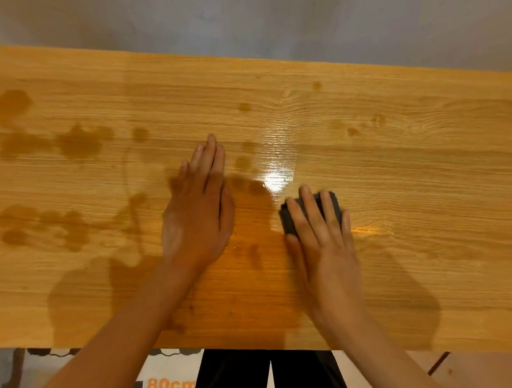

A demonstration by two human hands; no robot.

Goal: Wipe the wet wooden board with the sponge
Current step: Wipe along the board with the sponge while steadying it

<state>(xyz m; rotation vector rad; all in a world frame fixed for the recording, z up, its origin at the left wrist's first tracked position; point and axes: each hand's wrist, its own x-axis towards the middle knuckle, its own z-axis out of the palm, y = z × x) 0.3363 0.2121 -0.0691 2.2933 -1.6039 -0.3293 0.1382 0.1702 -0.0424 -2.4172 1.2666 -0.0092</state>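
Two bare hands lie on the wooden board (402,181). Left hand (196,213) rests flat, palm down, fingers straight and together, pointing away from the person. Right hand (323,237) presses straight, slightly spread fingers onto the dark sponge (331,201), just right of the left hand. Dark wet patches (77,144) spread across the board's left half; glare near centre.

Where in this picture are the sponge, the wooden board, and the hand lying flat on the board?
sponge (331,201): head view, its dark far edge beyond the fingers.
wooden board (417,179): head view, bare surface on the right.
left hand (196,217): head view, back of the hand.
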